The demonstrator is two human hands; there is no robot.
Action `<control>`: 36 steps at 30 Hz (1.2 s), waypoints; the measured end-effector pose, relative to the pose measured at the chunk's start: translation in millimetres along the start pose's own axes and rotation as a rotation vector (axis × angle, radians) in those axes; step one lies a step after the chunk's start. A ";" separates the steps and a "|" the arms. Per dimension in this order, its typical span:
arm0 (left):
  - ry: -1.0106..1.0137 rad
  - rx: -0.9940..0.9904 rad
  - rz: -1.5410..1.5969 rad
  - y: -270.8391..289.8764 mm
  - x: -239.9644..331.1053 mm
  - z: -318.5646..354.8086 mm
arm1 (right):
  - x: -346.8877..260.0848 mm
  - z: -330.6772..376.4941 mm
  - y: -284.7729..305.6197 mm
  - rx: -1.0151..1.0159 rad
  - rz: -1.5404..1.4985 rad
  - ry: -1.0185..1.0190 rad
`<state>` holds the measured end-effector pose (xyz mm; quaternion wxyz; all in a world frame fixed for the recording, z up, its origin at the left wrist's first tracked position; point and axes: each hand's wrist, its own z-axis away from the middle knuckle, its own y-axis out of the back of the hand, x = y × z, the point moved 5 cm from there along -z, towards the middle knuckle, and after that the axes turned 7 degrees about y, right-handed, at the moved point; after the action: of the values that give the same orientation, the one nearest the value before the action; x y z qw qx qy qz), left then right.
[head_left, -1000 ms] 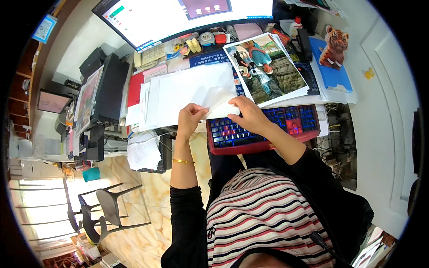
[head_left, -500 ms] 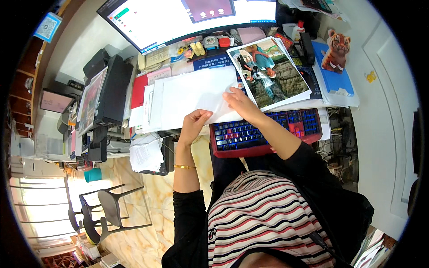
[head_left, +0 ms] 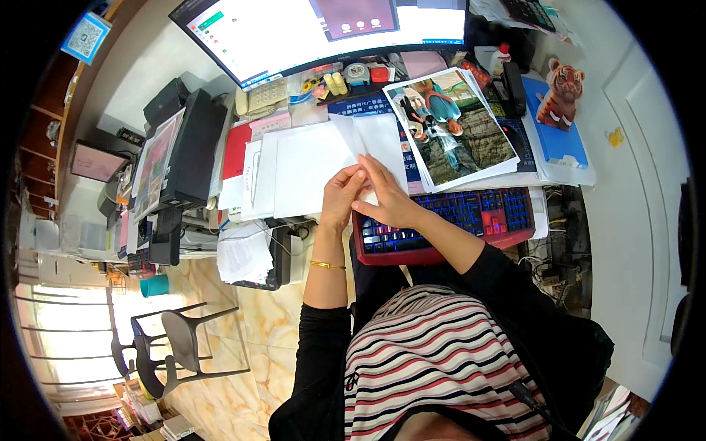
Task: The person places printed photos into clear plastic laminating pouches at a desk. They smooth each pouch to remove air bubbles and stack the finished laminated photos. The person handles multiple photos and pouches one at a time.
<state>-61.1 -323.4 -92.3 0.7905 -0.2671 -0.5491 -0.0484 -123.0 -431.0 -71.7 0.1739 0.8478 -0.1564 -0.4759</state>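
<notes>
Several white paper sheets (head_left: 312,165) lie on the desk in front of me. One upper sheet is lifted and bent over at its right side. My left hand (head_left: 343,197) has bent fingers pinched at the near edge of that sheet. Against it, my right hand (head_left: 387,202) has its fingers together and its thumb below, with a white bit of sheet showing between them. The fingertips of both hands touch. Just right of them lies a stack of printed photos (head_left: 452,125), the top one showing people by rocks.
A red-framed lit keyboard (head_left: 471,217) sits under my right forearm. Behind are a monitor (head_left: 323,40), a tape measure (head_left: 357,73) and a telephone (head_left: 265,95). A black printer (head_left: 195,151) stands left; a tiger figure (head_left: 561,95) rests on a blue box (head_left: 562,147) at right.
My right hand has moved left and down to meet my left hand, which shifted right. The upper sheet's right side has come up and folded leftward, uncovering the sheet beneath.
</notes>
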 end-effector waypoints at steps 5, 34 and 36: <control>0.022 0.016 0.004 4.8 -5.4 -2.3 | 2.7 2.6 -1.1 0.012 -0.002 0.008; 0.039 0.088 -0.087 -10.5 -0.8 0.2 | 2.8 9.3 3.6 0.043 -0.043 0.029; 0.032 0.080 -0.090 -11.2 -0.5 0.5 | 4.2 9.9 3.1 0.051 -0.041 0.039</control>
<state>-65.9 -332.8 -88.5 0.8063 -0.2093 -0.5493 -0.0662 -129.8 -437.0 -78.3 0.1457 0.8640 -0.1477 -0.4588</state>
